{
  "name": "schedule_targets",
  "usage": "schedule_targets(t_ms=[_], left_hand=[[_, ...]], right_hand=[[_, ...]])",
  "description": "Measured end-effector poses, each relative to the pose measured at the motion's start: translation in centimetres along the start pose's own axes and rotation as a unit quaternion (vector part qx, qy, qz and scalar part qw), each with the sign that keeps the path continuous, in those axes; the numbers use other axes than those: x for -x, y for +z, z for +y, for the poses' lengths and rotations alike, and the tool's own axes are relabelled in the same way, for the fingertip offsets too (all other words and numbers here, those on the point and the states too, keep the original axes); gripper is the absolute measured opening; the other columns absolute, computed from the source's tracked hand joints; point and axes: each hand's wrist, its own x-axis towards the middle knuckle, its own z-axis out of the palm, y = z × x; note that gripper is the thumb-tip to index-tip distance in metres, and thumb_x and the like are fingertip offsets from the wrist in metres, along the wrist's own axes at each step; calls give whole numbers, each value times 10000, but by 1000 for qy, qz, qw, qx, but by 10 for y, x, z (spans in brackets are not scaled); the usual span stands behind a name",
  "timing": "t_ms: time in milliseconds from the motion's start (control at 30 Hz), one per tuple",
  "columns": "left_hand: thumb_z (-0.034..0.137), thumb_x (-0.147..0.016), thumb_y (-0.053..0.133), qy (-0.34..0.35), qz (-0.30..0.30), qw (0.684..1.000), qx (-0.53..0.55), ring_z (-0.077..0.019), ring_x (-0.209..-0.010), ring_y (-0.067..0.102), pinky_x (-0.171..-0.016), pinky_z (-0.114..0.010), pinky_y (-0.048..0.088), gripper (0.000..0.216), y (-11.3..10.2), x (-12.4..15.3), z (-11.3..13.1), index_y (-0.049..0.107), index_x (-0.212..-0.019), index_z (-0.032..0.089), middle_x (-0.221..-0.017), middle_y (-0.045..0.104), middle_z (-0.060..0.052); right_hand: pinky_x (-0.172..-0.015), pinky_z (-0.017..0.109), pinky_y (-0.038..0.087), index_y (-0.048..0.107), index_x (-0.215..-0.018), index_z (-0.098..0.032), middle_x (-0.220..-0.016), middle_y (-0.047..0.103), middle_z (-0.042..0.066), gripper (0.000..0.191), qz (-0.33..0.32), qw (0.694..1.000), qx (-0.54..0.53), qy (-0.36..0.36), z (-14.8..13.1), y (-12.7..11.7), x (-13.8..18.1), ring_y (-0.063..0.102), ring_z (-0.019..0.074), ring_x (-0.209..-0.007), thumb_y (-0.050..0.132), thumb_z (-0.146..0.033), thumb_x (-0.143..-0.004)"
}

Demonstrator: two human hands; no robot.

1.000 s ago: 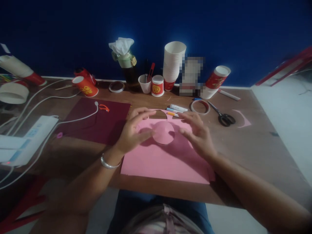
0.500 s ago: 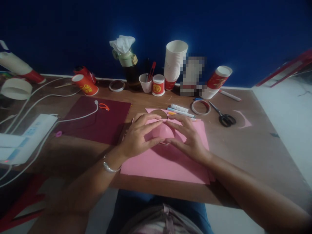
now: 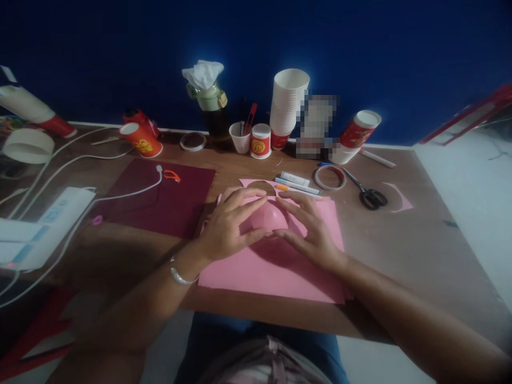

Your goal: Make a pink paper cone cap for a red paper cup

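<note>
A rounded pink paper piece [image 3: 271,216], bulging like a shallow cone, is held between my two hands over a stack of pink paper sheets [image 3: 276,272]. My left hand [image 3: 236,221] curves round its left side, with the thumb at the near edge and the fingers at the far edge. From the right, my right hand [image 3: 310,226] grips it in the same way. The two thumb tips nearly meet at the near edge. Part of the piece's rim is hidden by my fingers.
Beyond the stack lie a pink offcut [image 3: 246,183], markers [image 3: 298,185], a tape roll [image 3: 330,177] and black scissors [image 3: 373,198]. Paper cups [image 3: 291,104] and a bottle [image 3: 212,114] line the wall. On the left are a maroon sheet [image 3: 176,205] and a power strip [image 3: 56,229] with cables.
The fingertips at the far edge have parted slightly, and more of the pink piece's upper surface shows. Both hands otherwise stay in nearly the same place.
</note>
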Motion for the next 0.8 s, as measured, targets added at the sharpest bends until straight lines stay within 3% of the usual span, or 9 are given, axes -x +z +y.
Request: schedule_targets(t_ms=[100,200,267,367,500,800], left_hand=[[614,-999,560,26,3,999,-28,-314,-1351,555,-1135,-477,412,696,1,1,2,502,-1551,193,-1487,604,-175],[536,-1063,465,60,4,995,-78,-298,-1448,490,-1188,-467,367,672,2,2,3,357,-1638,204,-1575,529,-179],[507,-1079,432,67,-5,993,-98,-292,-1495,445,-1218,-468,344,679,5,3,2,274,-1669,213,-1621,479,-177],[599,-1064,372,67,-22,993,-98,-314,-1542,384,-1270,-494,293,774,9,5,2,182,-1693,190,-1671,403,-191],[692,-1034,295,62,-41,993,-87,-344,-1584,294,-1319,-521,196,887,13,7,3,171,-1688,105,-1691,345,-231],[471,-1090,389,29,-59,996,-66,-341,-1610,264,-1313,-545,229,731,18,12,5,138,-1698,152,-1725,297,-197]], right_hand=[[-1163,632,440,230,-1683,-366,-1552,486,151,711,11,996,78,-48,1,0,6,475,363,-1444,507,-547,-1054],[-1209,647,375,146,-1708,-283,-1583,473,186,794,11,986,137,-93,3,3,11,420,386,-1482,431,-624,-1050],[-1230,641,352,148,-1708,-253,-1589,488,189,849,10,983,152,-101,5,5,13,416,393,-1488,463,-653,-1028],[-1246,643,327,173,-1702,-241,-1618,478,184,948,5,982,164,-95,7,9,14,418,408,-1497,533,-722,-969],[-1255,625,313,154,-1705,-201,-1615,484,202,1023,-1,978,184,-99,6,11,13,411,403,-1502,494,-789,-940],[-1268,615,301,226,-1693,-200,-1620,494,184,988,-17,980,183,-81,3,11,13,427,395,-1495,543,-759,-942]])
